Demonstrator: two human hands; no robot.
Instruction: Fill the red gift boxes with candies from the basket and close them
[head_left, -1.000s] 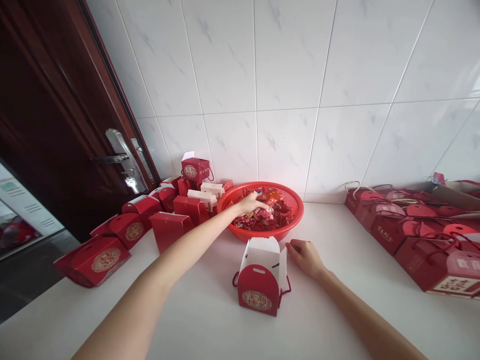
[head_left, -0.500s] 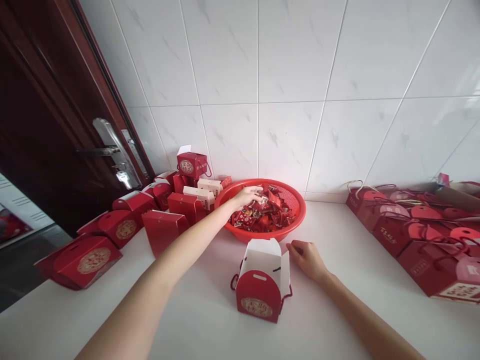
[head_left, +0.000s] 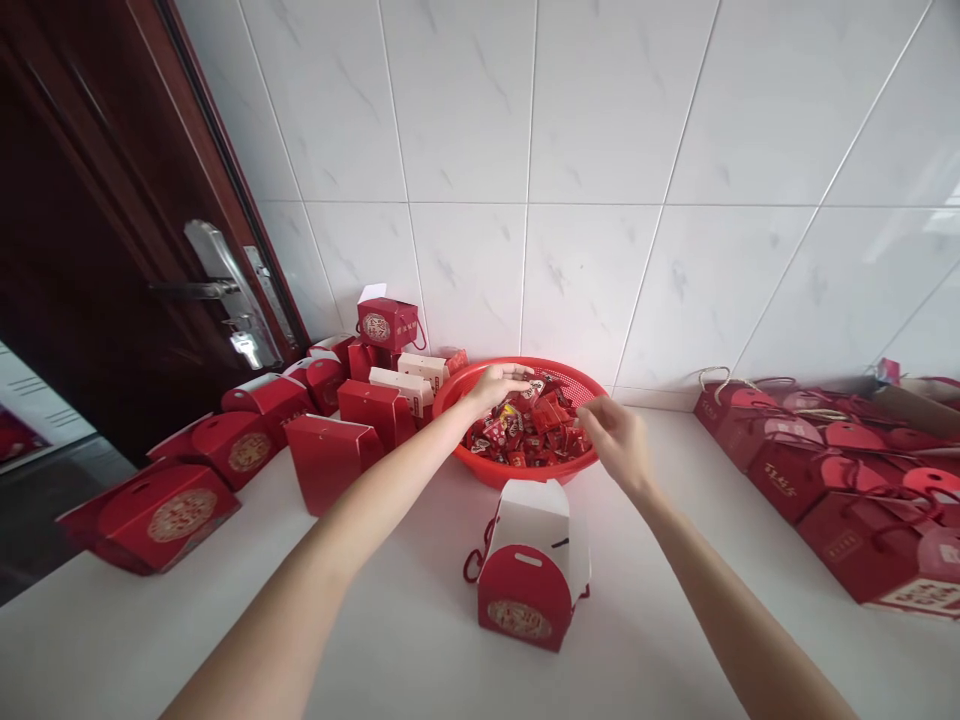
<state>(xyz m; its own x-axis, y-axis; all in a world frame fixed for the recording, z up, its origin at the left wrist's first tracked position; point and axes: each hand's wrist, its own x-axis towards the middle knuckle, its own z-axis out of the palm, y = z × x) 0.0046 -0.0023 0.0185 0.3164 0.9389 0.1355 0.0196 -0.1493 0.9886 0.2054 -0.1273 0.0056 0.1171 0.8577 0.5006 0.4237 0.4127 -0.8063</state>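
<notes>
My left hand reaches over a red plastic basket heaped with wrapped candies. Its fingers are closed in a pinch, and a dark candy with a white label is at the fingertips. At the basket's right rim, my right hand has its fingers curled together over the candies; anything inside them is hidden. In front of the basket a red gift box stands upright with its top open, showing the white inside and dark red cord handles.
Several closed red boxes and upright red and cream cartons stand on the left. Rows of red boxes with cords fill the right side of the white tabletop. Behind are a tiled wall and a dark door with a handle.
My right hand has moved up from beside the open gift box to the basket's right rim. My left hand has stayed over the candies. The view has shifted slightly.
</notes>
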